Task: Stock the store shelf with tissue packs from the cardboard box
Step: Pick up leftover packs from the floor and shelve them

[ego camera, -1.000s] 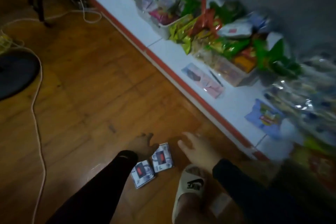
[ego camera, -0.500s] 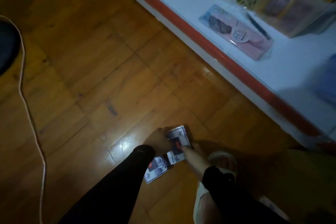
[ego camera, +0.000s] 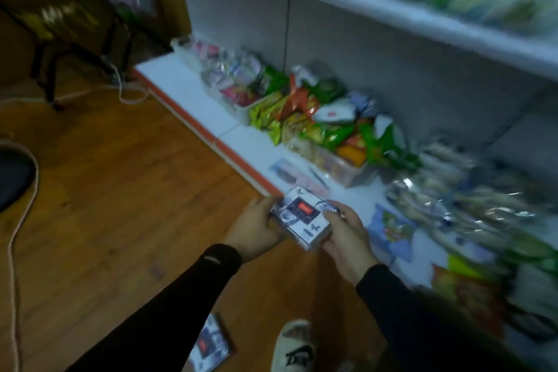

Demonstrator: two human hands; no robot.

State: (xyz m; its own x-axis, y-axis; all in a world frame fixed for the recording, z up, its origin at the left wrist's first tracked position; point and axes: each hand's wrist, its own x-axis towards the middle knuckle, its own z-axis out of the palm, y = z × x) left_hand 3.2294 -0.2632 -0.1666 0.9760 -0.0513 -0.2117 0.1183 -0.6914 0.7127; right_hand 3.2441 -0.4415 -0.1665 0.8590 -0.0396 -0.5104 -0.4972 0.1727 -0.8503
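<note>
- L hand [ego camera: 256, 228] + R hand [ego camera: 347, 238] both hold one tissue pack [ego camera: 302, 217] between them, mid-frame, above the floor [ego camera: 120, 205], just in front of the bottom shelf's orange edge.
- L grip: fingers curled round pack's 9 o'clock end. R grip: thumb on top, fingers under the 3 o'clock end. Both holding the pack.
- Pack: white w/ dark panel + red label on top face, tilted, long axis running approx 10 to 4 o'clock.
- Second tissue pack [ego camera: 208, 344] lies flat on the floor at 6 o'clock of the held one, well apart, partly hidden by the L sleeve [ego camera: 157, 311].
- Bottom shelf [ego camera: 193, 93] white, runs 10 to 4 o'clock; snack bags [ego camera: 317, 121] piled along its back in clear bins, mostly green/yellow/red.
- Flat pink packet [ego camera: 290, 172] on shelf front at 12 o'clock of the pack; blue packet [ego camera: 389, 226] at 3 o'clock of R hand.
- Upper shelf [ego camera: 392, 12] at top right, contents too blurred to ID.
- White slipper [ego camera: 294, 347] w/ black logo at bottom centre.
- White cable [ego camera: 18, 235] snakes along floor at far left.
- Cardboard box: can't tell where, not visible.
</note>
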